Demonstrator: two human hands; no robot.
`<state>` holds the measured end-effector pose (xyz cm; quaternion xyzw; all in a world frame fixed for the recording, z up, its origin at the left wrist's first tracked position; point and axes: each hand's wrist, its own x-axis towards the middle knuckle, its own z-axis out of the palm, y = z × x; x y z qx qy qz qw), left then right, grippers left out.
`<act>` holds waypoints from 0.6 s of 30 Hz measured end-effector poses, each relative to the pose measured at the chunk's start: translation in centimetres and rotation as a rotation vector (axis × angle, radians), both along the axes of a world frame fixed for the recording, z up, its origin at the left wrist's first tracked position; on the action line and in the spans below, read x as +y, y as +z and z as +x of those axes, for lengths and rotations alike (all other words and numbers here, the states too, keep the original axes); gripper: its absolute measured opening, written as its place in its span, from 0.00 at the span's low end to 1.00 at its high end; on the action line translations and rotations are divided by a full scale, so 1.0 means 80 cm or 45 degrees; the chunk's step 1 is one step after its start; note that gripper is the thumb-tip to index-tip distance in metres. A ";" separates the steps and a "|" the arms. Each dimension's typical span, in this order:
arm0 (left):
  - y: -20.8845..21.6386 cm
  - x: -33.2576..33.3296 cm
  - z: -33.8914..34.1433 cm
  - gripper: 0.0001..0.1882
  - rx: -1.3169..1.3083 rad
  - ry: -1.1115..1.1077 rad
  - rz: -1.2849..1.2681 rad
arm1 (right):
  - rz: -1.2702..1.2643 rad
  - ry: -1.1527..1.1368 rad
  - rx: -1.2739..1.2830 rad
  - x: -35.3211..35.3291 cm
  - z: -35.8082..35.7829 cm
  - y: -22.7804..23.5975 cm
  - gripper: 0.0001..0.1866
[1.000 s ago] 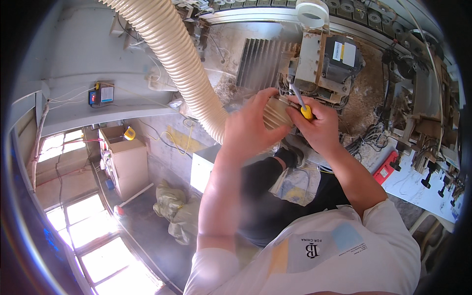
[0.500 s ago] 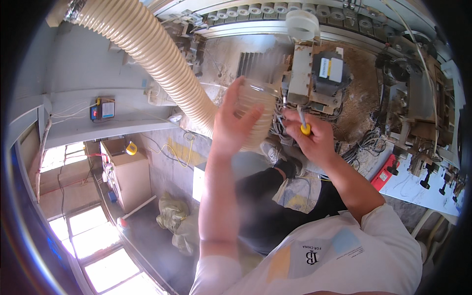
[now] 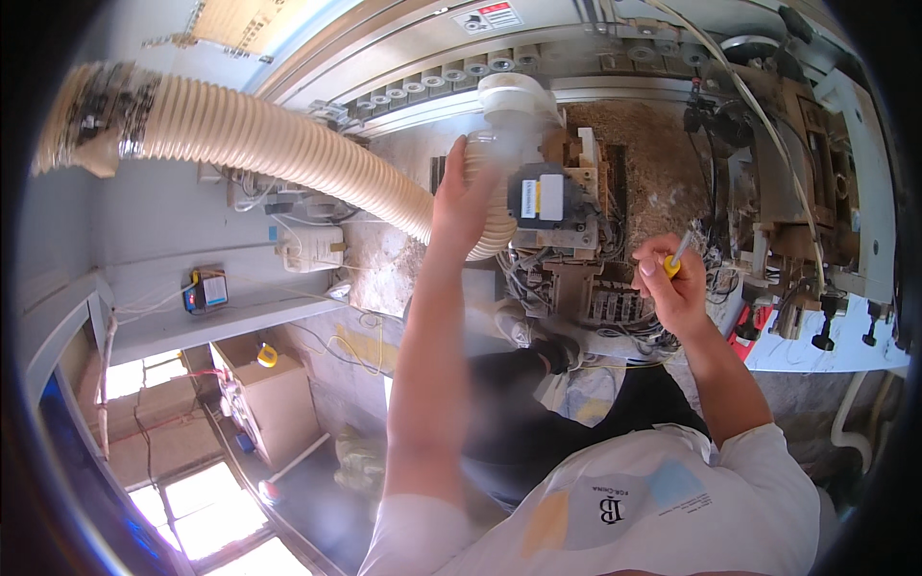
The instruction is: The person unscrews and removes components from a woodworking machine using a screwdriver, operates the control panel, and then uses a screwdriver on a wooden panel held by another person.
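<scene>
My left hand point(image 3: 463, 206) is wrapped around the end of a cream ribbed hose point(image 3: 288, 125), its fingers on the far side. The hose end is held up at a white round pipe collar point(image 3: 519, 96) on the machine; a blurred patch hides whether the two touch or fit together. To the right, my right hand point(image 3: 677, 293) is closed around a screwdriver point(image 3: 672, 265) with a yellow handle, its metal shaft pointing up and away. This hand hovers over the machine's dusty bed, apart from the hose.
Beside the collar sits a black motor block point(image 3: 545, 197) with a label, cables below it. A row of rollers point(image 3: 451, 72) runs along the far rail. Sawdust point(image 3: 653, 144) covers the bed. Black knobs point(image 3: 824, 326) stand at the right, and a cardboard box point(image 3: 269, 384) is at the left.
My left hand has lifted the hose end from below the collar up to it. My right hand has moved right, away from the machine's block, still with the screwdriver. The view has shifted.
</scene>
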<state>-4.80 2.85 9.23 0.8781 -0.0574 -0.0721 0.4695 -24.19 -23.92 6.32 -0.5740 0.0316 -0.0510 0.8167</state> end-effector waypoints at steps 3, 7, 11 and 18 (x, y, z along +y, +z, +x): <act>-0.017 -0.009 0.014 0.37 0.105 0.026 -0.066 | -0.061 -0.041 0.084 -0.008 0.000 -0.007 0.09; -0.024 -0.019 0.021 0.39 0.079 0.011 -0.078 | -0.013 -0.049 0.168 -0.012 -0.002 -0.024 0.10; -0.011 -0.036 0.023 0.41 0.088 0.024 -0.101 | 0.011 -0.076 0.211 -0.013 -0.002 -0.034 0.11; 0.002 -0.039 0.031 0.47 0.211 -0.021 -0.034 | -0.015 -0.059 0.227 -0.013 0.003 -0.039 0.12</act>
